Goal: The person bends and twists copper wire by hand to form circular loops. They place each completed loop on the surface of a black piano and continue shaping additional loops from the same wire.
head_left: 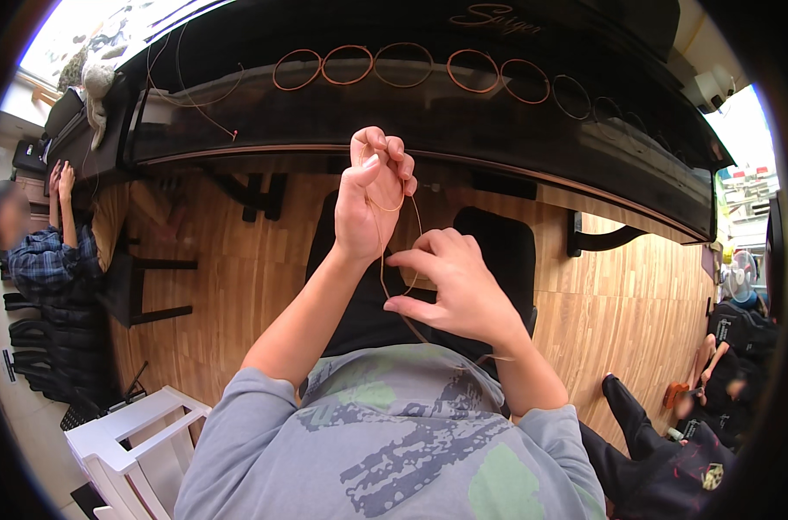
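Note:
Raised in front of me, my left hand point(369, 208) has its fingers curled round a thin copper-coloured wire point(382, 270), which hangs in a long loop below the palm. My right hand point(459, 282) is lower and to the right, beside that loop. Its thumb and forefinger are spread apart with the wire running past their tips; the other fingers are partly hidden. One length of wire trails down toward my shirt. Beyond my hands, several coiled wire rings point(347, 65) lie in a row on a long glossy black piano-like case point(281, 117).
Loose wire point(199, 104) lies on the case's left part. A black seat point(498, 260) stands below my hands, and a white chair point(138, 433) at lower left. One person point(51, 251) sits at far left; other people point(714, 407) are at lower right.

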`<action>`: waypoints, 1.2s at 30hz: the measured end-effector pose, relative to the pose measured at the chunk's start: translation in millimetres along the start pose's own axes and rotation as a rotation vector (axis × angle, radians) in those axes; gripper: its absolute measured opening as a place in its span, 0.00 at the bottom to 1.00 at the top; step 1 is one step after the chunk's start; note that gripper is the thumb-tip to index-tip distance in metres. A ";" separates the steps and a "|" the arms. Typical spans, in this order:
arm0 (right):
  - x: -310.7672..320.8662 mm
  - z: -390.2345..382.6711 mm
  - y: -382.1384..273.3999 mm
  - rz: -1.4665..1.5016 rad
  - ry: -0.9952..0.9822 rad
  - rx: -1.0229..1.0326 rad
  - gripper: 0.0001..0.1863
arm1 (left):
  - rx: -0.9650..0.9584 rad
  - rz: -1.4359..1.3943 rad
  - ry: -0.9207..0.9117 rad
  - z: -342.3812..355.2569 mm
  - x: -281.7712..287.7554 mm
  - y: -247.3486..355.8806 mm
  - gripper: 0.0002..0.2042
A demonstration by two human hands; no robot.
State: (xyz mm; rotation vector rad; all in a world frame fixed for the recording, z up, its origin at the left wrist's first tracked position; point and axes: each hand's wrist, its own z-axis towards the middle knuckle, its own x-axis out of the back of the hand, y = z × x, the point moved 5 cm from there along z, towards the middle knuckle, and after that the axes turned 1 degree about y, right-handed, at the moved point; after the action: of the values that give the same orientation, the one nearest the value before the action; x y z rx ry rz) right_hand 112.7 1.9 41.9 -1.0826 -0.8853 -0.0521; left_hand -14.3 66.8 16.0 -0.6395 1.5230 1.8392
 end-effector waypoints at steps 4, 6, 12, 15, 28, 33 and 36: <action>-20.3 -2.5 -9.3 0.066 -0.101 0.083 0.11 | -0.024 0.067 0.003 0.5 5.1 0.9 0.09; -22.6 -3.3 -6.9 0.255 -0.167 -0.012 0.08 | 0.006 0.041 0.010 1.2 8.9 2.6 0.10; -15.4 -11.4 22.2 0.787 -0.253 -0.503 0.09 | 0.199 -0.181 -0.192 -0.8 2.7 10.0 0.13; -1.5 -7.2 54.5 0.744 -0.016 -0.546 0.10 | 0.266 -0.168 -0.252 -4.7 -3.3 7.2 0.14; 8.3 4.7 82.3 1.462 0.295 -0.446 0.16 | 0.301 0.207 -0.060 -17.8 4.2 -15.7 0.18; 10.9 8.9 76.9 1.089 0.434 -0.343 0.12 | 0.284 0.237 -0.031 -17.6 5.5 -20.2 0.20; 15.4 10.8 72.0 0.649 0.582 -0.241 0.10 | 0.317 0.244 0.009 -21.0 5.4 -24.5 0.19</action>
State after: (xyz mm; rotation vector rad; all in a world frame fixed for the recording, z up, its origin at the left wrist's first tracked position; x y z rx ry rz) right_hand 148.4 52.2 0.2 -1.4372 0.0168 0.0676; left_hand -0.4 49.8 -8.2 -0.3243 1.9159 1.7112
